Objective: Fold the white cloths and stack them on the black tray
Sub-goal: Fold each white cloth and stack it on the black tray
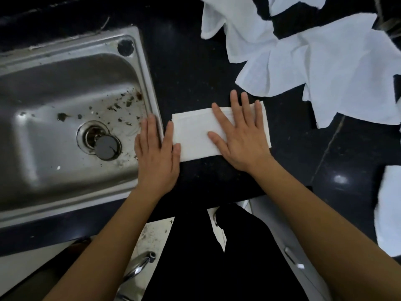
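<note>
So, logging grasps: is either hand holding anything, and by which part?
Nothing gripped. The right hand presses flat on the right half of the folded cloth; the left hand lies flat at its left edge.

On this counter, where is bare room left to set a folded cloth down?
Bare black counter lies beyond the folded cloth, between the sink and the unfolded cloths. There is more to its right, between that pile and the lone cloth at the right edge. It is crowded at the far right, under the pile.
</note>
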Tool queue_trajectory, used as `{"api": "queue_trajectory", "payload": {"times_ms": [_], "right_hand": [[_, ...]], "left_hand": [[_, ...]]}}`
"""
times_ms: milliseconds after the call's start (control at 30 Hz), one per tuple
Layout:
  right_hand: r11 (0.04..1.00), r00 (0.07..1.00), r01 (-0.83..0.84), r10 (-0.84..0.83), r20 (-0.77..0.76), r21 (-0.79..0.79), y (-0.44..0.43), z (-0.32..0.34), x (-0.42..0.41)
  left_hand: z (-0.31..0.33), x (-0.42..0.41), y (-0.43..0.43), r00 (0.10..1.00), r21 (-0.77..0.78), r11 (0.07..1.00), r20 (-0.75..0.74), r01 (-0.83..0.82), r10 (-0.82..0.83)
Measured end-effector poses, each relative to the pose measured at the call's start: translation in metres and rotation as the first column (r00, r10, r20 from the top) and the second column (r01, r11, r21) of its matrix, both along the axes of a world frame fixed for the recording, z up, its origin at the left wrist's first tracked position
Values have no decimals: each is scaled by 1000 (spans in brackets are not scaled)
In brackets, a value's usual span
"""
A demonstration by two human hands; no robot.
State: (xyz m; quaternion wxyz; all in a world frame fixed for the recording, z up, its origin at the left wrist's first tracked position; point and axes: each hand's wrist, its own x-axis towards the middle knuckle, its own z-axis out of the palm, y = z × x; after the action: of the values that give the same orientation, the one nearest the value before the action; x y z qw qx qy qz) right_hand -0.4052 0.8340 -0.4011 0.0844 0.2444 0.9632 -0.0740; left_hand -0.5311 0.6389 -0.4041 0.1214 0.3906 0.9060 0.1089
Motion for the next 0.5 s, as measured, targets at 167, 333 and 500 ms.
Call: {"api": "queue_trajectory", "payload": {"times_ms": [167, 333, 500], "right_hand": [[960, 955, 280, -281, -95, -26, 3, 11, 12], [819, 772, 550, -572, -277, -162, 22, 30, 41], [770, 777, 607, -627, -61, -196, 22, 33, 43]], "left_hand": [[5, 1, 2, 1000, -35, 999, -5, -16, 16], [20, 9, 25, 995, 48, 996, -66, 72, -68], [10, 20, 71, 915, -48, 928, -155, 370, -373]]}}
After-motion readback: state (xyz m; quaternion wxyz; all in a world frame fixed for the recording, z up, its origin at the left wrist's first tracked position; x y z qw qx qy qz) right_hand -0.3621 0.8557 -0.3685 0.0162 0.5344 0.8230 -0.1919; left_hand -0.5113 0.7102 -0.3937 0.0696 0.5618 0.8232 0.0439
